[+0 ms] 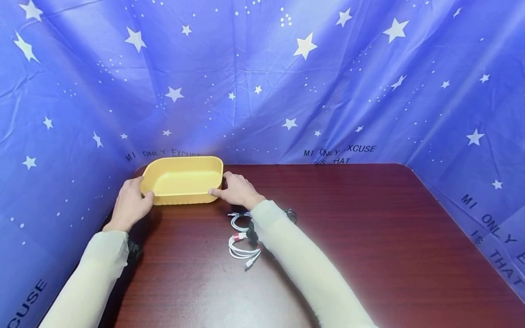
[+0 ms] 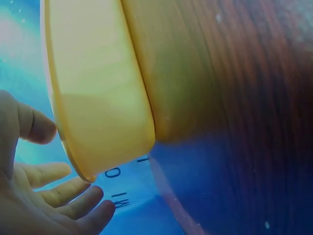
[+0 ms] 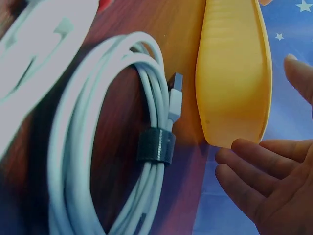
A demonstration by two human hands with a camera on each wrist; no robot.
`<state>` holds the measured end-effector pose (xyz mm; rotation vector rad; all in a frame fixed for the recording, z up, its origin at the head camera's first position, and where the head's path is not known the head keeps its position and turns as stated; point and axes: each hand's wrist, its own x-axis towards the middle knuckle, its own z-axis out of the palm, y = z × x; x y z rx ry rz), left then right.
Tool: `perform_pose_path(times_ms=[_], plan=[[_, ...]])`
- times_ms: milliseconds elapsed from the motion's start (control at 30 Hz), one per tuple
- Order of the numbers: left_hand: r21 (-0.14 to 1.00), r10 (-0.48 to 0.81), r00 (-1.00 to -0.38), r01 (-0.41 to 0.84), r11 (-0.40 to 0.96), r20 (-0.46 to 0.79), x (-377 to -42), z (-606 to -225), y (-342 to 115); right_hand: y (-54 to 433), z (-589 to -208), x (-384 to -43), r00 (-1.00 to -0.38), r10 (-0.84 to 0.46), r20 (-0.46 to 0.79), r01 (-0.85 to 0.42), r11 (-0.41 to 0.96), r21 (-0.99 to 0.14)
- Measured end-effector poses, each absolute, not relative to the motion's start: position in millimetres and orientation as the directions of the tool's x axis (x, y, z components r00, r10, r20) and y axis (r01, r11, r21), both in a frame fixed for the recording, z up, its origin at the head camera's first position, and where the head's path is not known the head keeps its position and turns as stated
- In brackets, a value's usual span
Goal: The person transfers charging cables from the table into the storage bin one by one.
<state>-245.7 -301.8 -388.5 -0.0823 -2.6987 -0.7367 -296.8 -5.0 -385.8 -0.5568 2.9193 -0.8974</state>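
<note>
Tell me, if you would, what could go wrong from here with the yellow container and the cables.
In the head view the right sleeve overlaps the white cables, so drawing that arm back might drag them. The yellow container has the left hand and right hand at its ends, fingers fairly straight, so a lift might slip. It is also near the far edge of the table, so a push might tip it off.

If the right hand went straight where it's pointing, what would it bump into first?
Most likely the yellow bin. The right hand is at the bin's right-hand end, so close that they may be touching, though depth is hard to judge.
</note>
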Motion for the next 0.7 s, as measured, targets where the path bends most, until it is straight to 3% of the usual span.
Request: perform_pose_path(times_ms=[700], plan=[[0.746, -0.19, -0.98, -0.086, 0.661, 0.055, -254.1, -383.3, -312.2, -16.2, -396.3, -300.5, -0.955, -0.29, 0.054, -0.242, 0.667, -0.705]])
